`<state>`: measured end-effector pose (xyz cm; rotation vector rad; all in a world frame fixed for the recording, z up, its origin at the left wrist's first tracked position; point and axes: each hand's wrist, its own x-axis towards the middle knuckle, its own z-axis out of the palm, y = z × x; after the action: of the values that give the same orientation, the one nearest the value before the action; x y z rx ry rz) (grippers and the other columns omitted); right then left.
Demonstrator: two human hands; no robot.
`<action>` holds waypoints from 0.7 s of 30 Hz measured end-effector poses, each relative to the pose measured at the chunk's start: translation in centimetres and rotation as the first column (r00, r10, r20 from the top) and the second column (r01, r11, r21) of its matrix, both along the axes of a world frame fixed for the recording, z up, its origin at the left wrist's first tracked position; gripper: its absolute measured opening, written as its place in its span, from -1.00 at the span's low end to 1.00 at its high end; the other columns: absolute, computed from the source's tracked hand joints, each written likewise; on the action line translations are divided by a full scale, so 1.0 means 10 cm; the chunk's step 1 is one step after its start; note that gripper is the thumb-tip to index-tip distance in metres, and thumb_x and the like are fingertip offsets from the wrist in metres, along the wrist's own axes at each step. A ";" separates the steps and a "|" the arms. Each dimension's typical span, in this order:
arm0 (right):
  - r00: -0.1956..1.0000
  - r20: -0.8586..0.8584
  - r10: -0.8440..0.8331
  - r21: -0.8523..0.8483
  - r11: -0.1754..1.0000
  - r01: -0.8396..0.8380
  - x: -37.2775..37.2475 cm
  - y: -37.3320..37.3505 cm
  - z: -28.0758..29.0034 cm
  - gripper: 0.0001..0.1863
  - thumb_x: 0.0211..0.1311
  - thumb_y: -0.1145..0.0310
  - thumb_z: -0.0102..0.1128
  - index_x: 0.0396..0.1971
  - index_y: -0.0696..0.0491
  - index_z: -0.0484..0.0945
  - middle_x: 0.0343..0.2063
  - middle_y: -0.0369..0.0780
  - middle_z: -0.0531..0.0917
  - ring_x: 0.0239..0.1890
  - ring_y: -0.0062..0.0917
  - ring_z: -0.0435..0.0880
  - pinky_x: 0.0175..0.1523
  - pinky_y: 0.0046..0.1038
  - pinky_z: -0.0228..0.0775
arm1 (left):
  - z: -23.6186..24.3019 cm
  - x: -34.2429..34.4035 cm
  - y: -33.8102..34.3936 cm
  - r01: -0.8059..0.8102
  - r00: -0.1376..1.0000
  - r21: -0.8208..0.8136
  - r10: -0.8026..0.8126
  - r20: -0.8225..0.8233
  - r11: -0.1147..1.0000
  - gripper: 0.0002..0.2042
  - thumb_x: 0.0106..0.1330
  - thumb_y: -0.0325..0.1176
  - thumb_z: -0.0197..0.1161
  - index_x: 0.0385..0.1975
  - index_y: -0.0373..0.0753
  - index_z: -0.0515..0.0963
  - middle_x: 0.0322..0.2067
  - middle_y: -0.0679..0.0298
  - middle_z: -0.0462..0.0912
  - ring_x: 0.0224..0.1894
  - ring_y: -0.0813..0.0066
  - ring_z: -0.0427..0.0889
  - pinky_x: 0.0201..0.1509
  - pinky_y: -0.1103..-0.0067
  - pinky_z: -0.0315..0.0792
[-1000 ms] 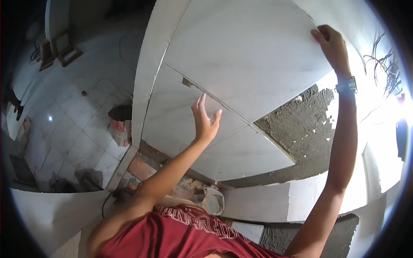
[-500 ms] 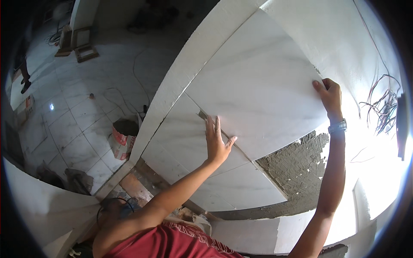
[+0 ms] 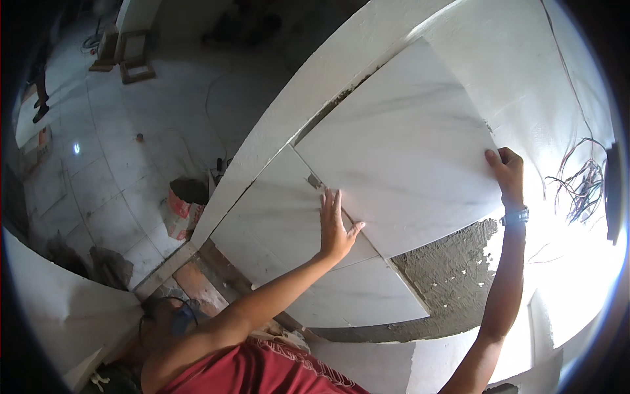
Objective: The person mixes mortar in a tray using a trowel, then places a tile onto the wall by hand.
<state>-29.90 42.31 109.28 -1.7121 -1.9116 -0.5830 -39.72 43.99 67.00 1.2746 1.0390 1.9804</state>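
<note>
A large white, grey-veined tile point(image 3: 400, 144) lies against the mortared wall surface. At its right edge my right hand point(image 3: 508, 174), a watch on the wrist, has its fingers curled over the edge with the thumb on the face. My left hand point(image 3: 338, 233) lies with fingers spread across the joint between this tile and the lower white tiles point(image 3: 262, 210). A small spacer-like piece point(image 3: 315, 181) sticks out of that joint just beyond my left fingertips. Rough grey mortar point(image 3: 449, 269) shows bare below the large tile. A dark gap point(image 3: 335, 105) runs along its upper left edge.
A white border point(image 3: 256, 141) edges the tiled surface on the left. Beyond it, a red-and-white bag point(image 3: 180, 213) stands on the tiled floor point(image 3: 98, 177). Loose wires point(image 3: 581, 190) hang at the right. A person's legs point(image 3: 41, 92) show at the far left.
The large tile has shifted to the right, away from the white border, and a gap has opened along its left edge. Both hands stay on the same places; the view has moved slightly.
</note>
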 end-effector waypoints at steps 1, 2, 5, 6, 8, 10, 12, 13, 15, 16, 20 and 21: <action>0.999 -0.021 0.042 0.003 0.999 -0.042 0.08 0.01 0.02 -0.65 0.22 0.22 0.33 -0.34 0.29 0.65 -0.53 -0.25 0.66 -0.51 -0.66 0.52 -0.35 -0.54 0.36 | 0.00 0.01 0.01 -0.002 1.000 -0.015 0.002 -0.004 1.000 0.00 0.18 -0.25 0.48 0.51 -0.19 -0.11 0.49 -0.18 -0.15 0.51 -0.35 -0.18 0.46 -0.15 -0.07; 0.995 -0.043 0.085 0.006 0.996 -0.085 0.15 0.02 0.04 -0.62 0.20 0.19 0.35 -0.34 0.29 0.65 -0.55 -0.25 0.65 -0.52 -0.66 0.50 -0.37 -0.53 0.33 | -0.01 0.03 0.00 0.001 1.000 -0.027 -0.001 -0.002 1.000 0.00 0.18 -0.25 0.48 0.51 -0.19 -0.11 0.49 -0.18 -0.15 0.51 -0.35 -0.18 0.46 -0.15 -0.07; 0.998 -0.020 0.056 -0.038 0.998 -0.057 0.21 0.03 0.12 -0.65 0.29 0.20 0.32 -0.35 0.26 0.63 -0.50 -0.29 0.65 -0.49 -0.70 0.51 -0.31 -0.58 0.37 | -0.05 0.08 0.05 -0.014 0.999 0.033 0.013 0.044 0.999 0.00 0.19 -0.26 0.47 0.52 -0.17 -0.12 0.51 -0.13 -0.15 0.52 -0.31 -0.18 0.46 -0.15 -0.08; 0.998 -0.020 0.058 -0.049 0.997 -0.059 0.22 0.04 0.12 -0.65 0.29 0.20 0.32 -0.35 0.26 0.63 -0.50 -0.29 0.65 -0.49 -0.70 0.51 -0.31 -0.58 0.37 | -0.05 0.07 0.05 -0.016 0.999 0.022 0.015 0.044 1.000 0.00 0.19 -0.26 0.47 0.52 -0.17 -0.12 0.51 -0.13 -0.15 0.52 -0.31 -0.18 0.46 -0.15 -0.08; 0.997 -0.051 0.066 -0.051 0.996 -0.069 0.22 0.05 0.12 -0.64 0.31 0.18 0.31 -0.37 0.25 0.63 -0.51 -0.30 0.64 -0.50 -0.71 0.50 -0.32 -0.59 0.35 | -0.06 0.05 0.04 -0.004 0.999 0.034 0.002 0.038 0.999 -0.03 0.18 -0.32 0.48 0.49 -0.28 -0.07 0.50 -0.15 -0.15 0.53 -0.27 -0.19 0.53 0.01 -0.10; 0.992 -0.089 0.084 -0.058 0.994 -0.090 0.12 0.02 0.07 -0.64 0.31 0.17 0.31 -0.36 0.25 0.64 -0.51 -0.31 0.64 -0.50 -0.72 0.49 -0.33 -0.60 0.34 | -0.08 0.03 0.06 -0.009 0.998 0.047 0.006 0.059 0.999 -0.03 0.19 -0.32 0.48 0.49 -0.28 -0.08 0.50 -0.14 -0.15 0.54 -0.23 -0.18 0.53 0.02 -0.10; 0.988 -0.117 0.104 -0.057 0.992 -0.112 0.15 0.04 0.08 -0.64 0.31 0.17 0.31 -0.35 0.25 0.65 -0.51 -0.31 0.64 -0.50 -0.73 0.49 -0.33 -0.61 0.33 | -0.08 0.01 0.09 -0.010 0.997 0.068 0.004 0.080 0.998 -0.04 0.20 -0.33 0.47 0.49 -0.28 -0.08 0.50 -0.14 -0.14 0.54 -0.19 -0.17 0.54 0.04 -0.11; 0.988 -0.116 0.102 -0.059 0.992 -0.109 0.15 0.05 0.07 -0.64 0.31 0.17 0.31 -0.35 0.25 0.65 -0.51 -0.31 0.64 -0.50 -0.73 0.49 -0.33 -0.61 0.33 | -0.08 -0.01 0.11 -0.012 0.997 0.050 0.008 0.077 0.999 -0.04 0.20 -0.32 0.46 0.50 -0.28 -0.08 0.50 -0.14 -0.14 0.54 -0.17 -0.16 0.54 0.05 -0.11; 0.982 -0.122 0.143 -0.034 0.988 -0.149 0.11 0.08 0.04 -0.63 0.31 0.16 0.31 -0.34 0.25 0.65 -0.51 -0.32 0.64 -0.50 -0.73 0.50 -0.33 -0.62 0.33 | -0.07 -0.04 0.13 -0.013 0.997 0.030 0.011 0.074 0.999 -0.05 0.21 -0.32 0.46 0.50 -0.27 -0.09 0.50 -0.13 -0.13 0.55 -0.14 -0.15 0.55 0.06 -0.11; 0.982 -0.122 0.143 -0.037 0.988 -0.148 0.09 0.09 0.04 -0.63 0.31 0.16 0.31 -0.34 0.25 0.65 -0.51 -0.32 0.64 -0.50 -0.73 0.50 -0.33 -0.62 0.33 | -0.06 -0.06 0.14 -0.014 0.998 0.019 0.013 0.069 1.000 -0.05 0.21 -0.32 0.45 0.50 -0.28 -0.09 0.50 -0.13 -0.13 0.55 -0.11 -0.15 0.55 0.07 -0.11; 0.981 -0.148 0.128 -0.057 0.989 -0.138 0.05 0.12 0.05 -0.62 0.32 0.15 0.31 -0.33 0.25 0.65 -0.51 -0.31 0.64 -0.50 -0.73 0.50 -0.34 -0.63 0.34 | -0.07 -0.08 0.14 -0.026 0.997 0.025 0.024 0.068 0.999 -0.06 0.22 -0.32 0.44 0.50 -0.30 -0.08 0.50 -0.11 -0.11 0.55 -0.09 -0.15 0.55 0.08 -0.12; 0.981 -0.139 0.135 -0.069 0.987 -0.146 0.06 0.12 0.06 -0.61 0.32 0.15 0.31 -0.33 0.26 0.65 -0.50 -0.31 0.64 -0.50 -0.73 0.50 -0.34 -0.63 0.34 | -0.08 -0.08 0.14 -0.025 0.997 0.016 0.024 0.068 1.000 -0.06 0.22 -0.32 0.44 0.50 -0.30 -0.08 0.50 -0.11 -0.11 0.55 -0.09 -0.15 0.55 0.08 -0.12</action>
<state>-29.35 43.50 109.84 -1.6043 -1.9625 -0.3342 -40.54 45.35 66.17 1.1998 1.0117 2.0399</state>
